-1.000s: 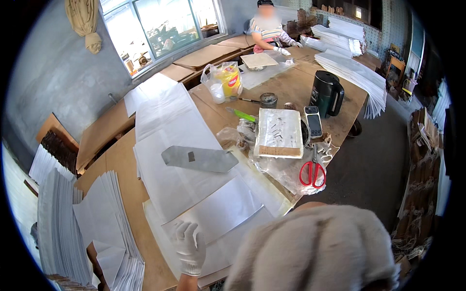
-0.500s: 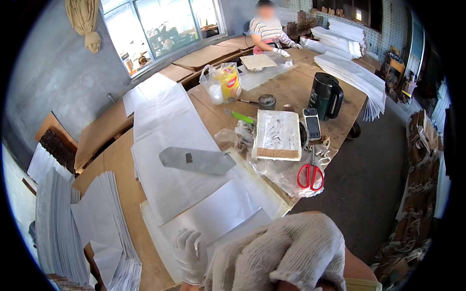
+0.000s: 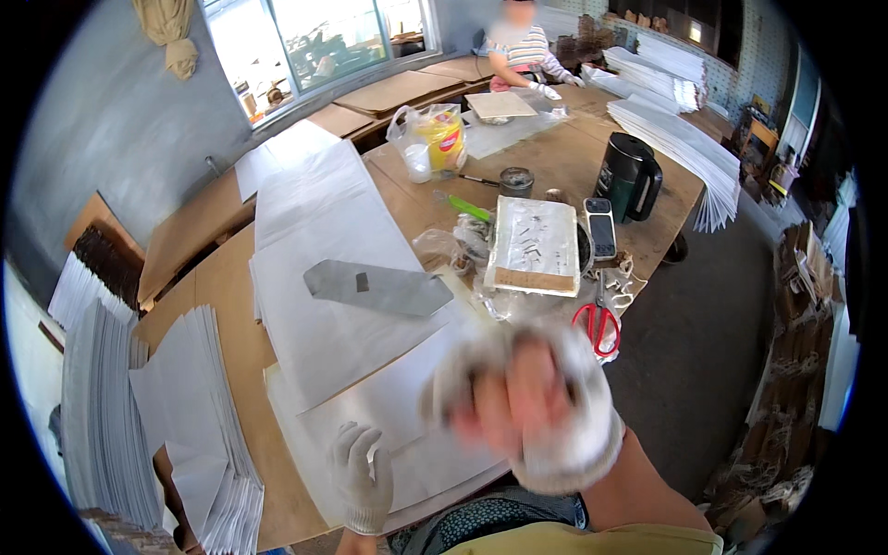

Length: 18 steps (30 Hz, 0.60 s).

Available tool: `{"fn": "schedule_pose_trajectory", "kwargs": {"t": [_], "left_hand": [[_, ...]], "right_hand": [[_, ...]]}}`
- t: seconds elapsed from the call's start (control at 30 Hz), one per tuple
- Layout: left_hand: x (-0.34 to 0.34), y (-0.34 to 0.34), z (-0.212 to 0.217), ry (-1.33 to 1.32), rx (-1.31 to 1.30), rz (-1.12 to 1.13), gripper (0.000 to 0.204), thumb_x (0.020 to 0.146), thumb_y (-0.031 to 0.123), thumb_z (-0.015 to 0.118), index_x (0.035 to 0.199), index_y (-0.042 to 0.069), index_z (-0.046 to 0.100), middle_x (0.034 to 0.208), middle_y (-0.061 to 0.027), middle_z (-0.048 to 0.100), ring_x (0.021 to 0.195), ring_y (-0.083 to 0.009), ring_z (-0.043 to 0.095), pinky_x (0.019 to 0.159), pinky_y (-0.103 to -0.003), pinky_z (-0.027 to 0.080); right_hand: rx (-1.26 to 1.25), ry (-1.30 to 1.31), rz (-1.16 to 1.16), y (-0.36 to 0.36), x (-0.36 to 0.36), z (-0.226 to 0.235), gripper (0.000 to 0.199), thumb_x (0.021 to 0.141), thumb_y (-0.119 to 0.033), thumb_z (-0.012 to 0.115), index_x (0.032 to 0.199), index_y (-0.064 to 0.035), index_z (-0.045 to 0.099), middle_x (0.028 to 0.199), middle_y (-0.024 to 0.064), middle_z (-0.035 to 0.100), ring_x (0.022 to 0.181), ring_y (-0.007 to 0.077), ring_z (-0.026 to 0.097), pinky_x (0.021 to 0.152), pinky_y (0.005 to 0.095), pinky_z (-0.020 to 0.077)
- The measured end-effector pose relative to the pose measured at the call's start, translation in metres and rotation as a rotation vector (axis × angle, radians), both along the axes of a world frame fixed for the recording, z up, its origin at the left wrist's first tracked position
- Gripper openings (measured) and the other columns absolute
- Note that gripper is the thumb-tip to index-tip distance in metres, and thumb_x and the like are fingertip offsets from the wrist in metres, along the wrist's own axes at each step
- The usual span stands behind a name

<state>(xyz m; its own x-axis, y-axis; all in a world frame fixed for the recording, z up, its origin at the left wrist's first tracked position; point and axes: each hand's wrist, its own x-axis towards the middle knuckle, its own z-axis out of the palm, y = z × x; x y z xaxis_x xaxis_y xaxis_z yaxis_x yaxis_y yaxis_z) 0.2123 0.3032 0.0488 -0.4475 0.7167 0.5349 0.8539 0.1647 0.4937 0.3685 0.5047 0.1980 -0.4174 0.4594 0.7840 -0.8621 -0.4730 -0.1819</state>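
Observation:
My left hand (image 3: 362,476), in a white knit glove, rests at the near edge of the white paper sheets (image 3: 324,208). Its fingers are loosely bent and apart, with nothing seen in them. Raised over the sheets, my right hand (image 3: 527,402) is smeared by motion; bare fingertips stick out of its glove, and I cannot make out anything in them. A grey flat strip with pointed ends (image 3: 398,289) and a small dark square on it lies across the paper. Right of it are a white pad with a brown strip (image 3: 536,236) and red-handled scissors (image 3: 597,330).
Farther back stand a dark kettle (image 3: 630,176), a phone (image 3: 600,228), a jar (image 3: 516,182), a green-handled tool (image 3: 469,206) and a plastic bag (image 3: 425,143). Paper stacks (image 3: 199,416) lie at left and far right. Across the table a person (image 3: 523,60) works in white gloves.
My right hand has moved up and away from the near edge, now showing its bare fingertips. The left hand stays at the paper's near edge. The view has shifted slightly.

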Motion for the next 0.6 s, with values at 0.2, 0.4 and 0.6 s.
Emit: {"fn": "schedule_pose_trajectory", "kwargs": {"t": [0.2,0.4,0.6], "left_hand": [[-0.005,-0.001,0.006,-0.031,-0.059,-0.036,0.034,0.086,-0.003,0.072,0.118,0.007,0.069,0.125,-0.0128,0.065,0.126,-0.0383,0.060,0.108,-0.049,0.045],[-0.014,0.004,0.006,-0.010,-0.102,-0.028,0.038,0.088,-0.003,0.069,0.125,0.005,0.068,0.130,-0.0143,0.065,0.128,-0.0375,0.059,0.111,-0.049,0.045],[-0.070,0.061,-0.007,0.150,-0.166,0.012,0.048,0.096,0.012,0.065,0.143,0.004,0.060,0.138,-0.0184,0.064,0.130,-0.0399,0.057,0.112,-0.049,0.044]], "right_hand": [[-0.228,-0.631,-0.211,0.010,0.005,-0.006,0.073,0.111,-0.059,0.042,0.157,-0.0027,0.046,0.154,0.0182,0.056,0.141,0.0319,0.052,0.124,0.0482,0.0346],[-0.194,-0.663,-0.139,0.012,-0.001,-0.027,0.071,0.110,-0.056,0.048,0.159,-0.0039,0.044,0.156,0.0172,0.054,0.142,0.0302,0.050,0.123,0.0488,0.0362],[-0.274,-0.742,-0.425,0.005,-0.011,-0.088,0.026,0.099,-0.024,0.078,0.112,-0.0039,0.069,0.093,0.0044,0.067,0.084,0.0195,0.065,0.086,0.0402,0.0578]]}}
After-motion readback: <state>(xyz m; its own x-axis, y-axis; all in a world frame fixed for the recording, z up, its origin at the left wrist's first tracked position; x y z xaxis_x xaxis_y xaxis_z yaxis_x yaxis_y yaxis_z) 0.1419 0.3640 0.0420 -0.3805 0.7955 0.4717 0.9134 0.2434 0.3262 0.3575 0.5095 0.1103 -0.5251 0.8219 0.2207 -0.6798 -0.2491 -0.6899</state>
